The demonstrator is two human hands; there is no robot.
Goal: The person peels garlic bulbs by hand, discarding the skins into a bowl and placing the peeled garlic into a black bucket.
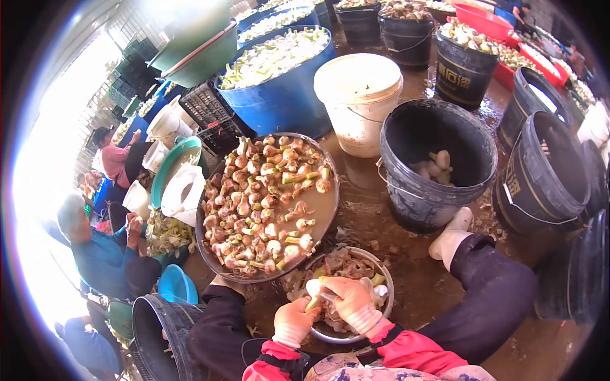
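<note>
My left hand point(294, 320), in an orange glove with a white cuff, is closed on a garlic bulb point(314, 288) with a greenish stem. From the right, my right hand point(351, 303), gloved alike, meets it. Its fingers are curled round a thin grey tool point(328, 296) that looks like a small blade, mostly hidden by the glove. Both hands are above a metal bowl point(390, 298) holding peelings and stem bits. Just beyond lies a wide round tub point(336, 193) of unpeeled garlic bulbs point(254, 197), some with cut stems.
A black bucket point(406, 200) with a few peeled bulbs stands ahead right, beside a white lidded bucket point(356, 120). Blue tubs point(273, 105) of garlic are behind. More black buckets point(540, 171) line the right. A co-worker in blue point(105, 260) sits at left. The floor point(362, 216) is wet.
</note>
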